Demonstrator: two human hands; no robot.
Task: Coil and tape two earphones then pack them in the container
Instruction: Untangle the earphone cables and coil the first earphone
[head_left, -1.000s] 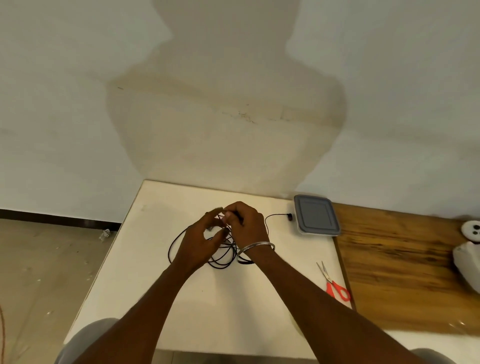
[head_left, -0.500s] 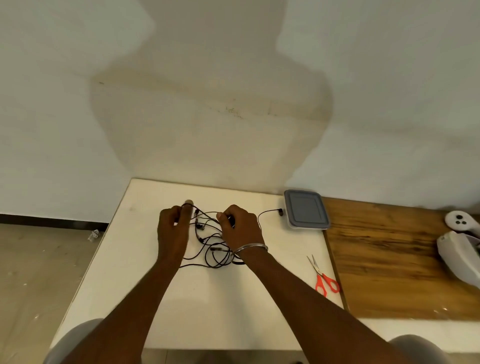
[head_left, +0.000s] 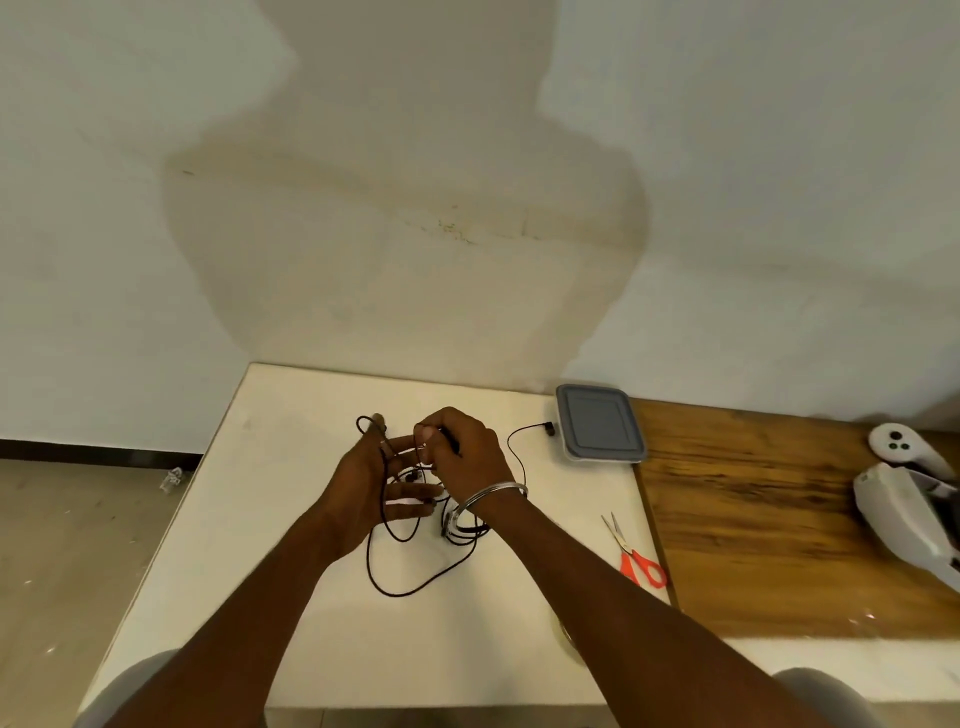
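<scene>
Head, left hand (head_left: 371, 483) opened, cable (head_left: 393, 595) draped.

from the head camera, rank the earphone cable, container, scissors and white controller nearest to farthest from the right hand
1. earphone cable: pinched by the right hand itself.
2. container: right of the hand, at the table's back edge.
3. scissors: right, nearer the person.
4. white controller: far right, on the wooden top.

White table (head_left: 218, 545) meets wooden desk (head_left: 779, 545) below stained wall (head_left: 405, 249).
</scene>
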